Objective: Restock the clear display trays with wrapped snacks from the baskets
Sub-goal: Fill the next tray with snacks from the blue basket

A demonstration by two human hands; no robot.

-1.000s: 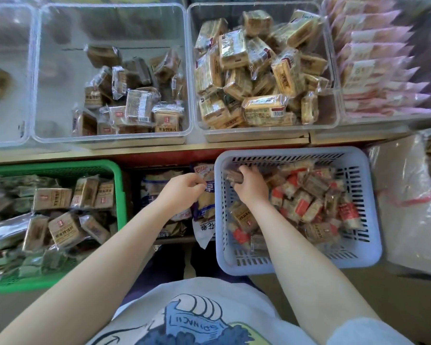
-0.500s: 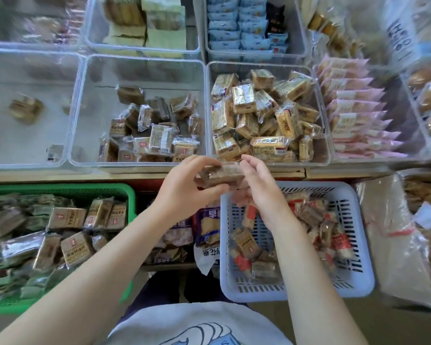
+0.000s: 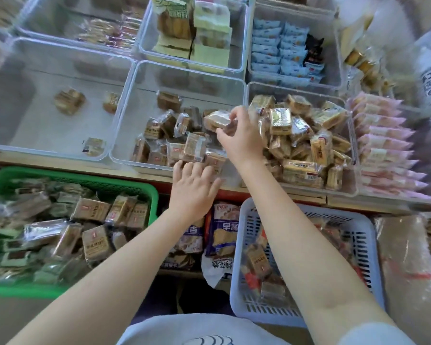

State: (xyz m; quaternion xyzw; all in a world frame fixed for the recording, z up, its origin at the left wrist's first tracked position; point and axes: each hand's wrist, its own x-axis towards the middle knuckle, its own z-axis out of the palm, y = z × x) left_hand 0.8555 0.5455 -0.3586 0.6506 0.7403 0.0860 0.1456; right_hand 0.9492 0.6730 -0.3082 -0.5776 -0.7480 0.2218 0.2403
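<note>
Middle clear tray [image 3: 125,135] at shelf's front edge, wrapped snacks [image 3: 184,145] heaped in its right half. Fuller tray [image 3: 348,185] just right; near-bare tray [image 3: 15,145] left. Below the shelf edge: green basket [image 3: 144,188] left, lavender basket [image 3: 368,235] right, bagged snacks [image 3: 222,227] between.

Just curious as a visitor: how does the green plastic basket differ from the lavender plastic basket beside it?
The green plastic basket sits by the left arm; the lavender plastic basket sits under the right arm. The green one is heaped with brown and greenish wrapped snacks; the lavender one is emptier, its slotted floor showing, with red-marked packs. Both are slotted and sit below the clear trays.
</note>
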